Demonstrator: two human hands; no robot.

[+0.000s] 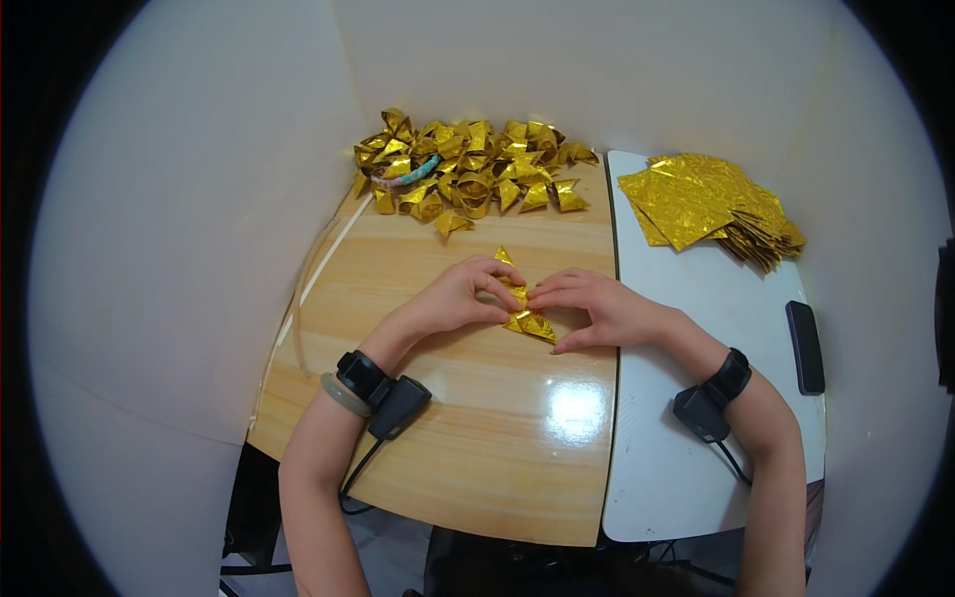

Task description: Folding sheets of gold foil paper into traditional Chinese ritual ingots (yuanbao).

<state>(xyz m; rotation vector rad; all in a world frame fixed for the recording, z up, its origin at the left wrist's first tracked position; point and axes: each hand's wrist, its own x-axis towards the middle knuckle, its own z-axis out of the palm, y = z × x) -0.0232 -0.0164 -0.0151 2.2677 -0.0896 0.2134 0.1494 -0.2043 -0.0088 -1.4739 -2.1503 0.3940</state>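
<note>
A partly folded piece of gold foil paper [529, 324] lies on the wooden tabletop, with pointed ends at its top and lower right. My left hand [466, 296] is closed on its left side, thumb and fingertips pinching the foil. From the right, my right hand [607, 306] reaches in with its fingertips touching the paper's middle. Its thumb is spread away from the fingers, close to the lower right point. The fingers of both hands cover part of the folds.
Behind my hands is a heap of folded gold foil pieces [477, 194] with a multicoloured band [410, 175] on it. A stack of flat gold sheets [696, 204] sits on the white table [657, 448] at right, near a dark phone-like slab [805, 348]. Pale walls enclose the tables.
</note>
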